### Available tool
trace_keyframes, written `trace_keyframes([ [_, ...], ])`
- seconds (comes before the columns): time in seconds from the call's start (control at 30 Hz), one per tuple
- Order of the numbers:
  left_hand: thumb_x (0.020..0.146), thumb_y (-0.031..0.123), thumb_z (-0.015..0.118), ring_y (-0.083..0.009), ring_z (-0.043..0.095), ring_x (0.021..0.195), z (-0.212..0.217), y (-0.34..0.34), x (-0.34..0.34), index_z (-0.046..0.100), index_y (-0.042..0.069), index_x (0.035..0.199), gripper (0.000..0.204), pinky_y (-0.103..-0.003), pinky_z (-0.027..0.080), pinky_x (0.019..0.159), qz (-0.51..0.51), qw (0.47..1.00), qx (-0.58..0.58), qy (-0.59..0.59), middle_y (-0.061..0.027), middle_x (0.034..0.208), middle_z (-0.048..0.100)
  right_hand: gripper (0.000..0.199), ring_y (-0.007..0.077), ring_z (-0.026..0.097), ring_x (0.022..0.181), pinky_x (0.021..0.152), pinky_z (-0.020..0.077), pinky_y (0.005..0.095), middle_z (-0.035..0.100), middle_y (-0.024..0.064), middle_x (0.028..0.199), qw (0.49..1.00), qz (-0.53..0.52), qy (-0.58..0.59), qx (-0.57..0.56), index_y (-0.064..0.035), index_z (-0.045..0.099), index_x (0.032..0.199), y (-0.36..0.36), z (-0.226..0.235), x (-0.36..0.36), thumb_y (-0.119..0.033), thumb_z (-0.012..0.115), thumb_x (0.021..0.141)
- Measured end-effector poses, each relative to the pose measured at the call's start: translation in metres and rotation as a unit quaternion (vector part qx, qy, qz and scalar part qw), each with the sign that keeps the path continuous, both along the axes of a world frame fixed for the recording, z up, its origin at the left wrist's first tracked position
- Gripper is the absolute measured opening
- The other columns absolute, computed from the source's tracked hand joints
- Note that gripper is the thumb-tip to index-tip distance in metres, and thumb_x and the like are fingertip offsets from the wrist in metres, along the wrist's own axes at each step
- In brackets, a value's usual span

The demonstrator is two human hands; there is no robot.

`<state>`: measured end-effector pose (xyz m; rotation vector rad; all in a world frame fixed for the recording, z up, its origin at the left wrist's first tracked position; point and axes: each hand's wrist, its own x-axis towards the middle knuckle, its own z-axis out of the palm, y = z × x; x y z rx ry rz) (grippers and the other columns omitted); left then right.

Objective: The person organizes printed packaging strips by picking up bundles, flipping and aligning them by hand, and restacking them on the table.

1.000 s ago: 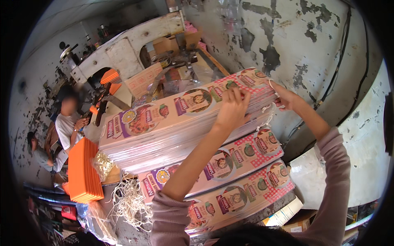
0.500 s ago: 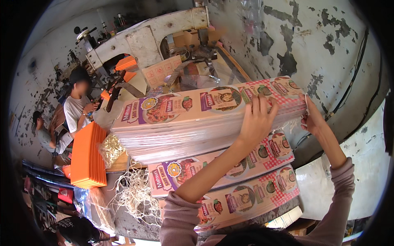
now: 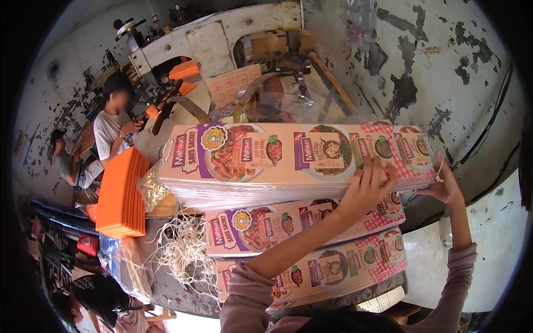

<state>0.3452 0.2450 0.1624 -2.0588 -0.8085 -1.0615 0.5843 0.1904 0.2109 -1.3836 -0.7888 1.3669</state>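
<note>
A thick stack of flat printed cardboard pieces (image 3: 277, 158) with food pictures lies across the table, its top face turned partly toward me. My left hand (image 3: 366, 188) rests on its near right edge, with the fingers spread over the top sheet. At the stack's right end is my right hand (image 3: 444, 186), bent round a thin white string (image 3: 440, 171); part of its fingers is hidden. Two similar stacks lie closer to me: a middle stack (image 3: 294, 225) under my left forearm and a front stack (image 3: 355, 266).
A pile of loose white strings (image 3: 183, 250) lies left of the stacks, near a block of orange sheets (image 3: 119, 194) and a bag of gold pieces (image 3: 150, 186). Behind stands a large pale metal machine (image 3: 211, 47). Other people (image 3: 111, 130) are at the left. A peeling wall rises at right.
The big stack has tipped, showing more of its top face and less of its side. My left hand stays on it; my right hand has shifted at its end, string still there.
</note>
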Motion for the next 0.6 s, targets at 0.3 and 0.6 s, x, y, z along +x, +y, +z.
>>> trace_keyframes([
  [0.3, 0.063, 0.026, 0.062, -0.0245, 0.038, 0.104, 0.01, -0.045, -0.044, 0.042, 0.006, 0.107, 0.053, -0.039, 0.028, 0.084, -0.119, 0.928, -0.3, -0.186, -0.0144, 0.106, 0.045, 0.047, 0.0183, 0.059, 0.073, 0.053, 0.0483, 0.0325, 0.059, 0.0062, 0.091, 0.998, -0.021, -0.006, -0.056, -0.0093, 0.051, 0.103, 0.02, 0.004, -0.026, -0.042, 0.057, 0.069],
  [0.6, 0.067, 0.042, 0.06, -0.0211, 0.009, 0.121, 0.029, -0.025, -0.19, 0.009, 0.009, 0.13, 0.087, -0.045, 0.013, 0.098, -0.179, 0.325, -0.354, -0.858, -0.0169, 0.127, 0.01, 0.044, 0.0199, 0.058, 0.078, 0.065, 0.0482, 0.0354, 0.059, 0.0049, 0.093, 0.995, -0.022, 0.093, 0.009, -0.011, 0.052, 0.104, 0.026, -0.002, -0.032, -0.037, 0.056, 0.068],
])
